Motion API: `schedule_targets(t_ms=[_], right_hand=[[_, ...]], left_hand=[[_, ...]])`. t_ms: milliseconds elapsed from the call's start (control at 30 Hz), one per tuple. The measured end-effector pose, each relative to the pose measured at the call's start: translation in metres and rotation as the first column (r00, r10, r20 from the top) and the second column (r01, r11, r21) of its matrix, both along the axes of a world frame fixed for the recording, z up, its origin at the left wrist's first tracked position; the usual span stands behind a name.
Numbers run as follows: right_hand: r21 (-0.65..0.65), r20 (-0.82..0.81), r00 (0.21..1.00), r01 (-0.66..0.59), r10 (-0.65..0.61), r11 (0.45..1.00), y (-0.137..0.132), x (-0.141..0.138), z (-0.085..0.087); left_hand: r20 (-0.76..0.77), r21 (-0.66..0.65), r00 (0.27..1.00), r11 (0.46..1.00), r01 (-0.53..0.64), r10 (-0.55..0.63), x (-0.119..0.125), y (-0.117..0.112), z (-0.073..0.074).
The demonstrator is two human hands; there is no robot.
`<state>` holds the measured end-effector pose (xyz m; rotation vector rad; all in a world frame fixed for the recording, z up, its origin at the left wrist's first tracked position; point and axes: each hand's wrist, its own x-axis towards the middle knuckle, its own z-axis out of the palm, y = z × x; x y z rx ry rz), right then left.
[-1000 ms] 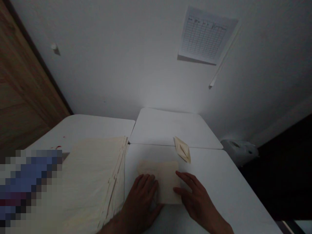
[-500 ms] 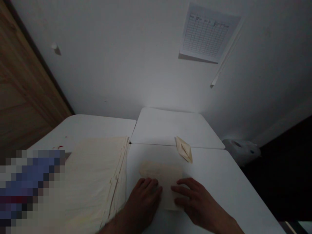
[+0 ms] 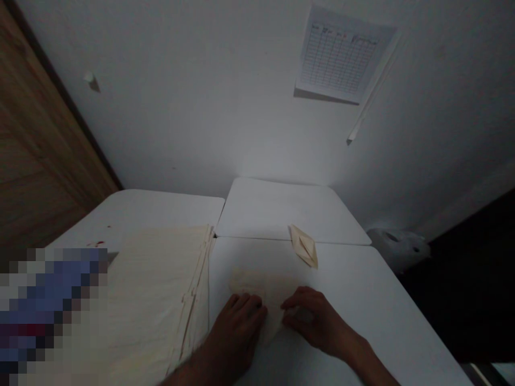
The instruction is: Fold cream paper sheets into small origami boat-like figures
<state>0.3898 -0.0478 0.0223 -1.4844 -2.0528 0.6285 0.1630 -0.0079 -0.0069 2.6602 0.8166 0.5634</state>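
Note:
A cream sheet of paper (image 3: 263, 287) lies on the white table (image 3: 362, 300) in front of me, partly folded. My left hand (image 3: 237, 335) lies flat on its near left part, fingers stretched out. My right hand (image 3: 316, 321) is on the sheet's right side with fingers curled and pinched on the paper's edge. A finished folded paper piece (image 3: 304, 246) sits further back on the table, apart from both hands.
A thick stack of cream sheets (image 3: 156, 300) lies to the left of my hands. A blurred-out patch (image 3: 48, 305) covers the far left. A printed chart (image 3: 340, 56) hangs on the wall. A pale object (image 3: 398, 249) sits beyond the table's right edge.
The right hand has moved left and curled its fingers onto the sheet's right edge. The sheet looks smaller and more folded. The left hand has barely moved.

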Motion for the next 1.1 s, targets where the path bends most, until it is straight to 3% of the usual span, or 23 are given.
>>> schedule_targets(t_ms=[100, 233, 600, 867, 1100], right_hand=[[-0.047, -0.04, 0.992, 0.119, -0.12, 0.992, 0.007, -0.002, -0.015], [-0.091, -0.086, 0.983, 0.155, -0.163, 0.984, 0.013, -0.008, -0.025], [0.05, -0.07, 0.992, 0.109, -0.105, 0.993, 0.025, -0.022, -0.027], [0.083, -0.083, 0.989, 0.132, -0.125, 0.988, 0.028, -0.023, -0.04], [0.096, -0.064, 0.989, 0.137, -0.131, 0.986, 0.027, -0.026, -0.04]], left_hand=[[0.008, -0.018, 1.0, 1.0, 0.009, -0.009, -0.001, 0.0, -0.001], [0.011, 0.001, 0.999, 0.999, 0.036, -0.036, -0.004, -0.002, -0.002], [0.058, -0.024, 0.993, 0.994, 0.107, -0.105, -0.008, -0.004, -0.009], [0.053, 0.058, 0.992, 0.992, 0.115, -0.118, -0.008, -0.004, -0.007], [0.032, 0.141, 0.977, 0.968, 0.206, -0.213, -0.009, -0.003, -0.004]])
